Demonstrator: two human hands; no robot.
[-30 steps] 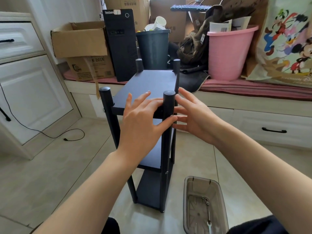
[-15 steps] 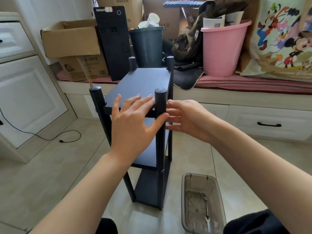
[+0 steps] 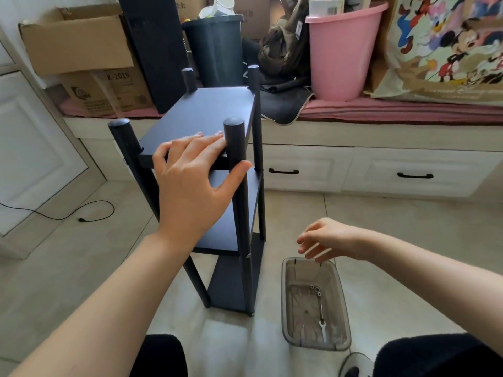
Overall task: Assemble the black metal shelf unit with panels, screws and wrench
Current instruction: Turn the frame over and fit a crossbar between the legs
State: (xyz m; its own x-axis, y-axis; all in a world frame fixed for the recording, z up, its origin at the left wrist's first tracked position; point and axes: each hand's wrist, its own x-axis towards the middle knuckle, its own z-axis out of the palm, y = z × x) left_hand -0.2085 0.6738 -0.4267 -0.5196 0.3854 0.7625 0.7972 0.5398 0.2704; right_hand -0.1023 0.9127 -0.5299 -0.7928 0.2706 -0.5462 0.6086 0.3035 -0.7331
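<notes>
Now left hand on black shelf unit, upright on floor tiles: straight fingers flat on top panel, thumb against near right post. Right hand apart, above clear tray, fingers loosely curled, holding nothing; wrench and screws inside tray.

Bright, soft daylight from ahead; faint floor shadows, slight motion blur, wide-angle bending at edges.
</notes>
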